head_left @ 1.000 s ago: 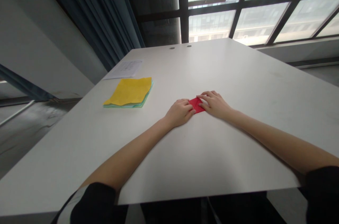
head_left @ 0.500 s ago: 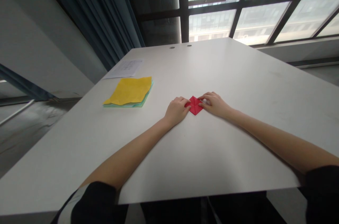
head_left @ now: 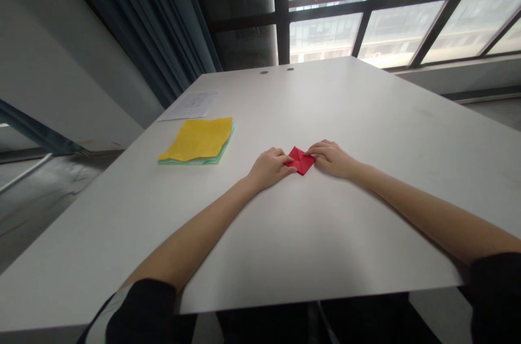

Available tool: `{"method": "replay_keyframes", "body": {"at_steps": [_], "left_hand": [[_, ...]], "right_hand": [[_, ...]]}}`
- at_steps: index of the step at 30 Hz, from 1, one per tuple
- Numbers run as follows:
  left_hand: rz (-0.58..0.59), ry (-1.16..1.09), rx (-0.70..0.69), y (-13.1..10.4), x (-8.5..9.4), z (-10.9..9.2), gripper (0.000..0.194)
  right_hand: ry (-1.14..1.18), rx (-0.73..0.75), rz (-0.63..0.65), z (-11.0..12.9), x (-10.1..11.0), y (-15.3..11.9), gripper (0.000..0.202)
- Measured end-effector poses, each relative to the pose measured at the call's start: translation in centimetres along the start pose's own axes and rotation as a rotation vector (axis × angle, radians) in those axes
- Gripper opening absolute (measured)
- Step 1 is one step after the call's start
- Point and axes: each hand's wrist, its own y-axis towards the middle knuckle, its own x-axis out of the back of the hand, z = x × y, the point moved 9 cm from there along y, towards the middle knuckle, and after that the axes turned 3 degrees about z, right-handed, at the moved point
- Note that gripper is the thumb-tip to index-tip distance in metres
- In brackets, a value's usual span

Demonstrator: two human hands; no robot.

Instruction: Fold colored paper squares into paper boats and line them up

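A small red folded paper lies on the white table, diamond-shaped, with crease lines crossing its face. My left hand is closed on its left corner, fingers on top and thumb along the lower left edge. At the right corner, my right hand has its fingertips on the paper, with the fingers curled together and the thumb partly hidden beneath them. Both forearms rest low over the table.
A stack of paper sheets, yellow on top and green below, lies to the left. Behind it is a printed white sheet. The table's near edge runs close to my body. A blue curtain and windows stand beyond.
The red paper has turned slightly between my hands. My left thumb has moved to its lower edge, and my right thumb has drawn back from the top face.
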Motion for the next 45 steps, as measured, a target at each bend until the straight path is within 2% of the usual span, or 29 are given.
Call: {"method": "replay_keyframes", "body": {"at_steps": [4, 11, 16, 20, 24, 28, 33, 40, 45], "left_hand": [[-0.003, 0.045, 0.019, 0.1, 0.1, 0.2, 0.034], [-0.042, 0.018, 0.018, 0.0, 0.1, 0.4, 0.024], [-0.086, -0.054, 0.087, 0.0, 0.5, 0.6, 0.029], [-0.058, -0.018, 0.051, 0.1, 0.2, 0.3, 0.03], [-0.047, 0.037, 0.013, 0.2, -0.3, 0.3, 0.026], [-0.077, 0.077, -0.014, 0.2, -0.3, 0.3, 0.023], [-0.014, 0.054, -0.107, 0.3, -0.7, -0.5, 0.03], [0.021, 0.151, 0.005, 0.3, 0.1, -0.2, 0.028], [-0.027, -0.093, 0.027, 0.1, 0.1, 0.3, 0.044]], "right_hand": [[0.004, 0.011, 0.012, 0.5, 0.1, -0.1, 0.034], [0.023, 0.004, -0.055, 0.5, 0.4, 0.1, 0.028], [0.027, -0.044, -0.1, 0.0, 0.3, 0.3, 0.025], [0.039, -0.104, -0.134, -0.3, 0.4, 0.3, 0.018], [0.054, -0.114, -0.162, 0.0, 0.7, 0.2, 0.033], [-0.032, 0.005, -0.14, 1.5, 0.4, 0.3, 0.027], [-0.05, 0.061, -0.065, 2.0, -0.3, 0.4, 0.031], [-0.063, 0.026, -0.009, 1.4, -0.3, 0.3, 0.036], [-0.027, 0.022, -0.021, 1.1, -0.2, 0.1, 0.039]]}}
